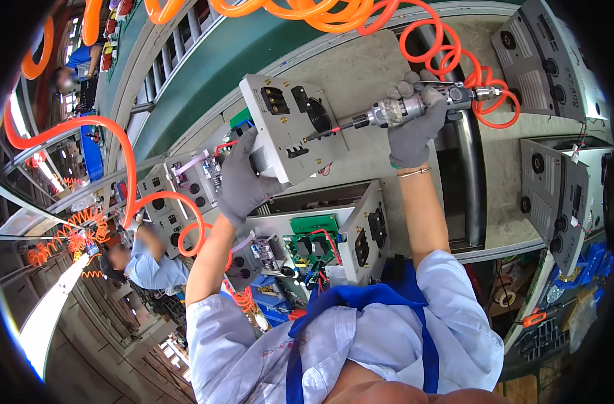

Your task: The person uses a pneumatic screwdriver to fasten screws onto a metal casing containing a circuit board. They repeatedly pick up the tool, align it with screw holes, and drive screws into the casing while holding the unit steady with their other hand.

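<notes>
My left hand [243,182], in a grey glove, grips the near left side of a grey metal panel [270,111] and holds it tilted up. The panel carries black sockets, a round black part and small brass-coloured fittings. In my gloved right hand [418,128] is a pneumatic screwdriver [388,113], its fingers wrapped round the metal body. The driver's bit points left and its tip is at the panel's face, by a black slotted part; whether it touches a screw cannot be made out. A coiled orange-red air hose [485,121] runs from near the driver's back end.
Nearer me is an opened metal housing [351,246] with a green circuit board [314,225]. Finished-looking grey machine cases [536,64] stand at the right. A dark roller [470,182] crosses the bench right of my hand. Another person [152,259] works at the left; orange hoses hang overhead.
</notes>
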{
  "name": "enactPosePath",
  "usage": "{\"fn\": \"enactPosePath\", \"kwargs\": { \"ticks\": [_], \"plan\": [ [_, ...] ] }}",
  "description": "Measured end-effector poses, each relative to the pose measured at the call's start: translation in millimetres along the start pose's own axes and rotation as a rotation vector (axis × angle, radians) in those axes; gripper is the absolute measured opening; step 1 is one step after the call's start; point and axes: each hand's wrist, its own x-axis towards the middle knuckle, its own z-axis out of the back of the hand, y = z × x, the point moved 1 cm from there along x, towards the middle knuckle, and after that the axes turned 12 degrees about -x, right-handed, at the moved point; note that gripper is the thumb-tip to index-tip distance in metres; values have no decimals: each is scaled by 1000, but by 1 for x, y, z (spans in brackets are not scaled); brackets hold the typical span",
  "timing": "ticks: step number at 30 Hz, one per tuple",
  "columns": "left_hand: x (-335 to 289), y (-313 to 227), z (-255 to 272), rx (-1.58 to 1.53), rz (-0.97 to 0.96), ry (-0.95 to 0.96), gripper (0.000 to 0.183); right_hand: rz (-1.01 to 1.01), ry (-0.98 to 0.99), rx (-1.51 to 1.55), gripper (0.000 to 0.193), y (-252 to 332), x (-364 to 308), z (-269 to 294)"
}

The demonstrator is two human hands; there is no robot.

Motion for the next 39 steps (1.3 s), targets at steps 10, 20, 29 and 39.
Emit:
{"fn": "enactPosePath", "kwargs": {
  "ticks": [10,20,29,39],
  "plan": [
    [-2,0,-6,-182,100,-32,109,-27,-119,-127,30,7,-9,-11],
    [2,-5,-6,-299,86,-19,106,-41,-43,-96,29,4,-1,-8],
    [4,-1,-5,-133,6,-17,102,15,-39,-167,36,-1,7,-10],
    [-17,-16,19,-470,244,-20,71,50,127,-56,38,32,15,-2]
  ]
}}
